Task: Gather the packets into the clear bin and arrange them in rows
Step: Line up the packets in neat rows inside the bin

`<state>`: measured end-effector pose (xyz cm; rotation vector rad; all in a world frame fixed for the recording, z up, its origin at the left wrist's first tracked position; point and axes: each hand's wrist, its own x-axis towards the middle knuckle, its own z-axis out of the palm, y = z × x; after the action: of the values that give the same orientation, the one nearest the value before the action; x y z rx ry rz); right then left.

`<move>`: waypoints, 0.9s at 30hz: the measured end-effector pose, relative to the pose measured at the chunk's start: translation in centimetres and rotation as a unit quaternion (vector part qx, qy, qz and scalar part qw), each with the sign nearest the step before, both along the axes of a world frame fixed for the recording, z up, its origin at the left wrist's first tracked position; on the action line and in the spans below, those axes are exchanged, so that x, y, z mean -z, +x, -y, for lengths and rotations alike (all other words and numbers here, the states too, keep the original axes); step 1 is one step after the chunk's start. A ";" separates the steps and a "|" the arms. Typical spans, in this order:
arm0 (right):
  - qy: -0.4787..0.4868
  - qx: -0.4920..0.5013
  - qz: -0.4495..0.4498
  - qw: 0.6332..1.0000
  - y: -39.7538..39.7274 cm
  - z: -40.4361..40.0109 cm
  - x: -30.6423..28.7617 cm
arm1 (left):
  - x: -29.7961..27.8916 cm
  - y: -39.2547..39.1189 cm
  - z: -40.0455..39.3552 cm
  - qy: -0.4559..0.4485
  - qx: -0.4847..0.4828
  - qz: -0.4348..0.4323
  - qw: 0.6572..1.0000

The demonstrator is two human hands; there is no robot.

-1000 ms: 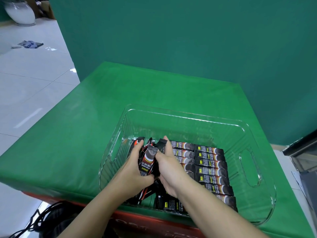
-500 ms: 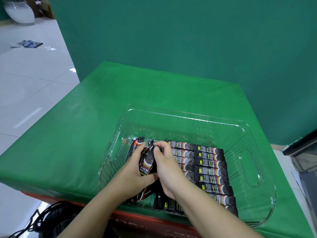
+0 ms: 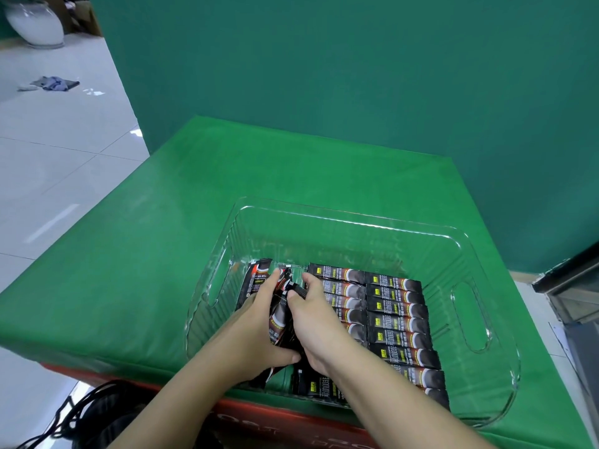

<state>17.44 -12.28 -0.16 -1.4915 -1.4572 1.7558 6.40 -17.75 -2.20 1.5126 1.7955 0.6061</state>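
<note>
— What's the big picture?
— A green surface (image 3: pixel 162 254) carries the clear bin (image 3: pixel 356 223), which sits at its near right part, as it did a second ago.
— And inside the bin?
— Two neat rows of packets (image 3: pixel 393 314) lie flat along the middle and right of the floor, unchanged from earlier. A loose packet (image 3: pixel 256 277) lies against the left wall.
— The hands?
— Both are lower in the bin than a second ago. The left hand (image 3: pixel 256 332) has its grip closed around a bundle of packets (image 3: pixel 278 319), fingers curled behind it. The right hand (image 3: pixel 312 322) pinches the same bundle from the other side; its raised finger from a second ago is now folded down.
— Has the bundle moved?
— Yes. It stood up above the hands before; now it is tucked between them, just left of the rows.
</note>
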 end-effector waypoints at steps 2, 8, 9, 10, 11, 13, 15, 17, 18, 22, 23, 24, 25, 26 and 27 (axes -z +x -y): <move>0.006 0.001 0.009 1.000 -0.3 0.0 0.1 | -0.1 0.2 0.0 0.004 0.002 -0.019 1.000; -0.007 -0.008 -0.002 1.000 -0.9 0.0 0.2 | -0.1 0.7 0.3 0.023 -0.007 -0.091 0.996; -0.004 -0.005 -0.001 1.000 -0.8 0.0 0.1 | -0.1 0.7 0.4 0.028 -0.015 -0.093 0.995; 0.004 -0.004 0.002 1.000 -0.7 0.0 0.0 | -0.1 0.7 0.5 0.032 -0.026 -0.093 0.995; 0.013 -0.005 0.008 1.000 -0.6 0.0 -0.1 | -0.1 0.8 0.6 0.037 -0.041 -0.090 0.994; 0.033 -0.019 0.023 0.999 -0.6 0.0 -0.4 | -0.2 0.8 0.8 0.047 -0.067 -0.081 0.993; 0.047 -0.031 0.030 0.998 -0.7 -0.1 -0.5 | -0.4 0.9 0.8 0.046 -0.079 -0.081 0.992; 0.048 -0.032 0.036 0.998 -0.7 -0.2 -0.6 | -0.4 0.9 0.7 0.042 -0.086 -0.082 0.992; 0.047 -0.030 0.033 0.998 -0.7 -0.1 -0.7 | -0.4 0.9 0.7 0.041 -0.091 -0.081 0.992; 0.006 0.003 -0.004 1.000 -0.9 0.3 -0.7 | -0.6 0.9 0.8 0.042 -0.110 -0.077 0.990; -0.013 0.012 -0.020 1.000 -0.9 0.5 -0.7 | -0.6 0.9 0.8 0.042 -0.114 -0.077 0.990; -0.031 0.020 -0.035 0.999 -0.8 0.6 -0.7 | -0.7 0.9 0.8 0.042 -0.117 -0.077 0.989; -0.045 0.024 -0.045 0.998 -0.6 0.7 -0.8 | -0.8 0.9 0.8 0.042 -0.120 -0.076 0.989; -0.058 0.024 -0.056 0.996 -0.3 0.8 -1.1 | -0.8 0.9 0.9 0.042 -0.121 -0.075 0.989; -0.068 0.019 -0.059 0.996 0.1 1.0 -1.4 | -0.9 1.0 0.9 0.042 -0.123 -0.074 0.989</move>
<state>17.50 -13.28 1.24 -1.4433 -1.2654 1.9186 7.36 -18.67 -1.25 1.4325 2.1150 0.7133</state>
